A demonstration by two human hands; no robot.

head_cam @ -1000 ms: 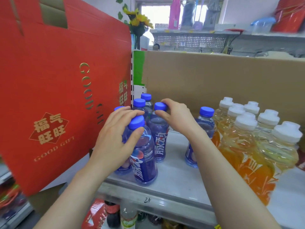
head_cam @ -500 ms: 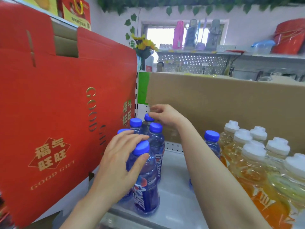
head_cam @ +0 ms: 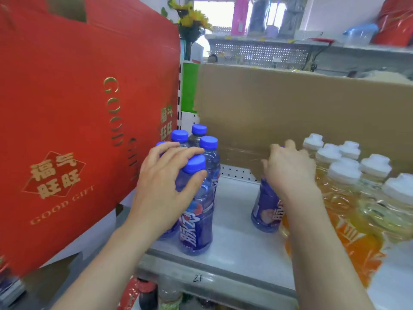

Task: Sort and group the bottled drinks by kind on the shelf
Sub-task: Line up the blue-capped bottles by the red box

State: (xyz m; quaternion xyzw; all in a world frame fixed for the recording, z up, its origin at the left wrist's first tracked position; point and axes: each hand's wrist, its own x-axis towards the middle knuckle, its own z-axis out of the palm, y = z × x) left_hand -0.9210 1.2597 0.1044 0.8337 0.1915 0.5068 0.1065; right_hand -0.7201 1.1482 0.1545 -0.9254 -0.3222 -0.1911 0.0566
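Several blue-capped bottles with purple-blue labels stand clustered at the left of the white shelf [head_cam: 237, 247]. My left hand [head_cam: 165, 186] wraps the neck of the front blue bottle [head_cam: 196, 220] of that cluster. One lone blue bottle [head_cam: 266, 209] stands apart to the right, beside the orange drinks. My right hand [head_cam: 288, 168] is closed over its top, hiding the cap. Several white-capped bottles of orange drink [head_cam: 348, 198] fill the right of the shelf.
A big red gift carton [head_cam: 67, 121] leans at the left, close against the blue bottles. A brown cardboard box [head_cam: 301, 108] forms the back wall. More bottles show on the shelf below [head_cam: 156, 294].
My right hand left the back of the blue cluster and moved right onto the lone blue bottle. My left hand has stayed on the front bottle.
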